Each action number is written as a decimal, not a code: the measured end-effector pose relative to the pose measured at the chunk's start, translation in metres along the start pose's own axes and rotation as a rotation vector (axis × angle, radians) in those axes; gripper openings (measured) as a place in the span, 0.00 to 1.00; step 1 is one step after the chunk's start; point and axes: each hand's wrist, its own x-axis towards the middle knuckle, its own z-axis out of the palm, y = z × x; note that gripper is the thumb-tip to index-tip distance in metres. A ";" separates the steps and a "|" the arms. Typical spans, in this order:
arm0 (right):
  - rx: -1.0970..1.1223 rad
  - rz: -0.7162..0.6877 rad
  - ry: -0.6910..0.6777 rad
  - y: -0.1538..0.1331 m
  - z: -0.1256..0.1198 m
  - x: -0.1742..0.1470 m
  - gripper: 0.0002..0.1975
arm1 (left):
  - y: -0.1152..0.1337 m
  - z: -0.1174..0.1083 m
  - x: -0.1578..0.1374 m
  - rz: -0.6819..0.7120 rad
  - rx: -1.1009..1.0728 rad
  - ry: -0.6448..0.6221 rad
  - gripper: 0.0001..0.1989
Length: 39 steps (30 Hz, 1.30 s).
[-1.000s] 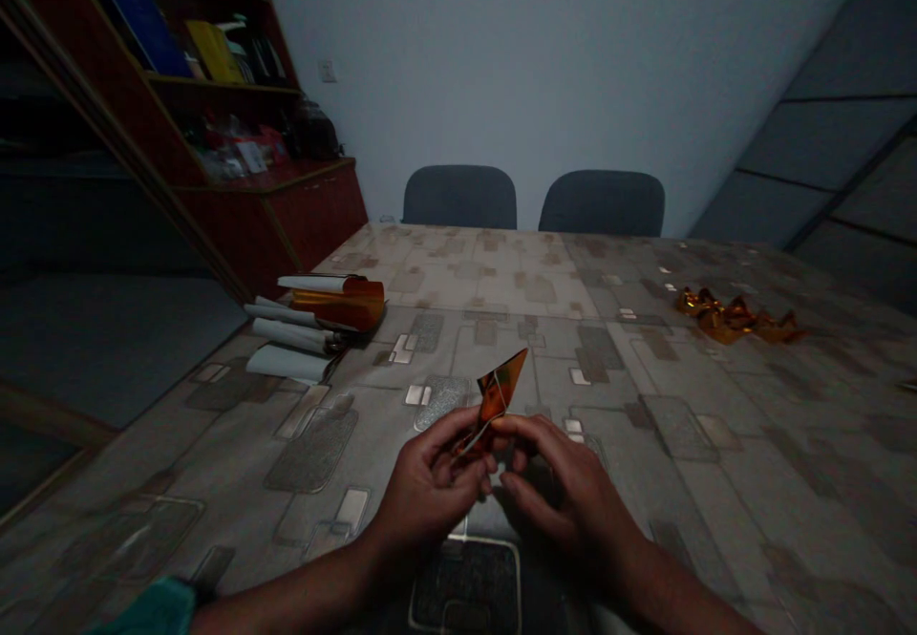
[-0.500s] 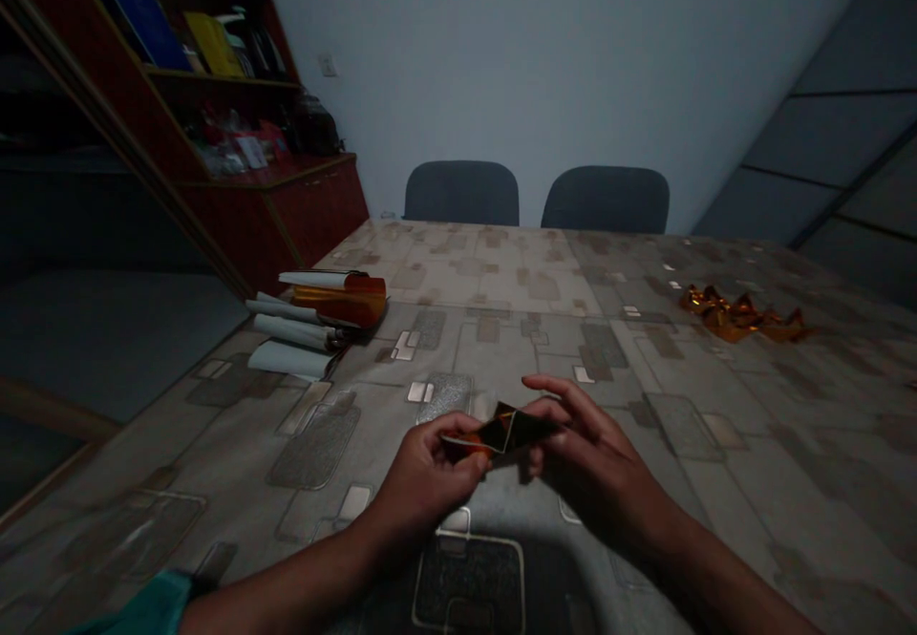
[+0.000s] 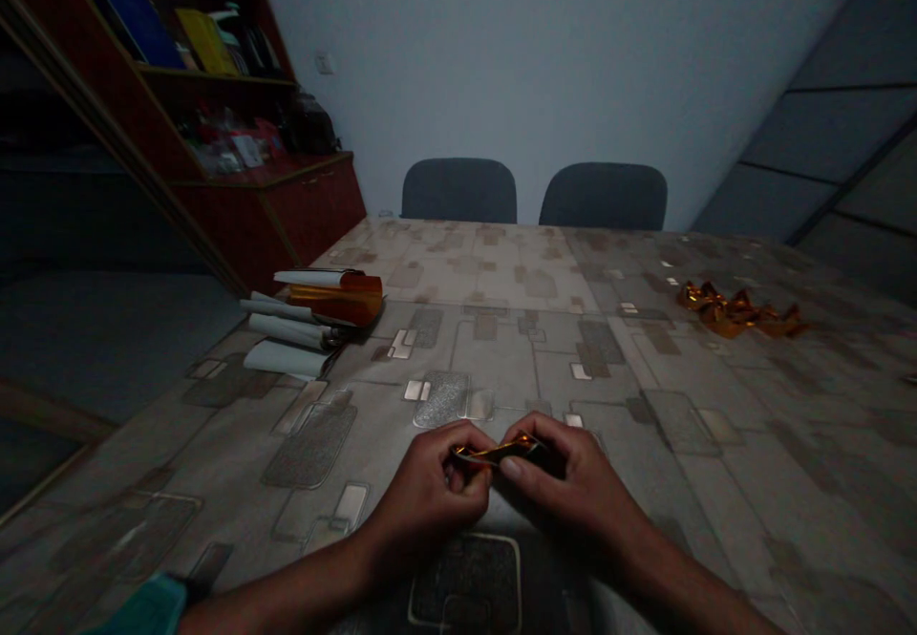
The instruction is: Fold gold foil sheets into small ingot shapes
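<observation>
**Two-hand pinch on folded foil: keep it even, edges true**

Left grip (left hand [image 3: 430,477]) pinches one end of the gold foil piece [image 3: 500,452]; right grip (right hand [image 3: 573,471]) grasps the other end, thumb on the near side. Piece is at 6 o'clock, above the tabletop [image 3: 537,382], roughly level. Fingers hide both ends, so can't verify the end folds.

My read: creasing by feel. Best practice: left as anchor, right thumb doing the pressing; light, equal load, since thin foil should wrinkle or tear if twisted. Line up edges before pressing hard. Lighting's dim; tilt for a glint check.

From the piece: curled sheets [image 3: 287,358] at 10 o'clock, folded gold pieces [image 3: 727,320] at 2, well apart.
</observation>
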 end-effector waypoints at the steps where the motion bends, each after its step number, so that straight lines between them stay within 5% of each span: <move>1: -0.043 0.015 0.013 -0.001 0.001 0.000 0.05 | -0.001 0.000 0.000 0.004 0.004 -0.004 0.03; 10: 0.039 -0.021 0.146 0.000 0.004 0.004 0.08 | -0.001 0.002 0.004 -0.094 -0.446 -0.026 0.16; 15: 0.090 -0.009 0.092 0.001 0.007 0.002 0.10 | -0.011 0.003 0.004 -0.100 -0.463 0.004 0.17; 20: 0.247 -0.043 -0.028 -0.006 -0.015 -0.002 0.13 | -0.016 -0.001 0.006 -0.116 -0.488 0.035 0.18; 23: -0.038 -0.235 -0.057 -0.014 -0.032 -0.003 0.13 | -0.016 -0.005 0.008 -0.133 -0.490 0.006 0.17; 27: -0.351 -0.447 -0.287 -0.021 -0.041 0.000 0.19 | -0.016 -0.007 0.010 -0.133 -0.504 -0.046 0.17; 32: -0.396 -0.471 -0.335 -0.018 -0.038 0.002 0.09 | -0.012 -0.004 0.007 -0.139 -0.453 -0.080 0.16; 39: -0.294 -0.305 -0.170 -0.015 -0.021 0.002 0.04 | 0.005 -0.003 -0.006 -0.073 -0.288 -0.091 0.06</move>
